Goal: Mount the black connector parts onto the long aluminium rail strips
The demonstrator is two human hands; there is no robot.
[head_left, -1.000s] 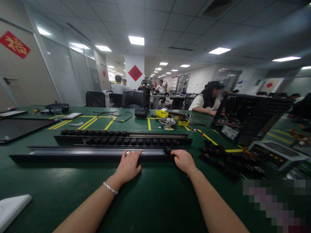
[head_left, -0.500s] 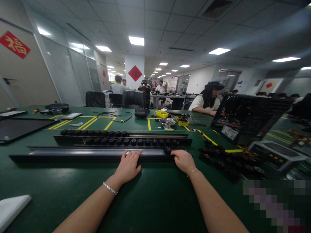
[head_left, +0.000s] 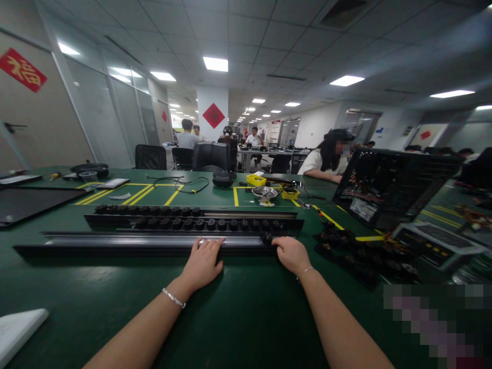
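In front of me lies a long black rail (head_left: pixel 126 251) with a shiny grey strip along its channel. My left hand (head_left: pixel 203 264) rests on its near edge, fingers stretched over the channel and thumb apart. At the right end of the channel sits a small black round part (head_left: pixel 266 238). My right hand (head_left: pixel 291 253) has its fingers curled closed against this part; the fingertips are partly hidden. Behind, a second black rail (head_left: pixel 295 224) holds a row of several similar black round parts (head_left: pixel 211 224).
An open black computer case (head_left: pixel 395 184) stands at the right beside a metal box with wires (head_left: pixel 438 246) and a dark pile of parts (head_left: pixel 353 251). A metal bowl (head_left: pixel 264 192) and yellow trays (head_left: pixel 255 179) are farther back. A person (head_left: pixel 326 156) sits across the table.
My right hand and the small black part have shifted very slightly to the right. The left hand keeps its place on the rail.
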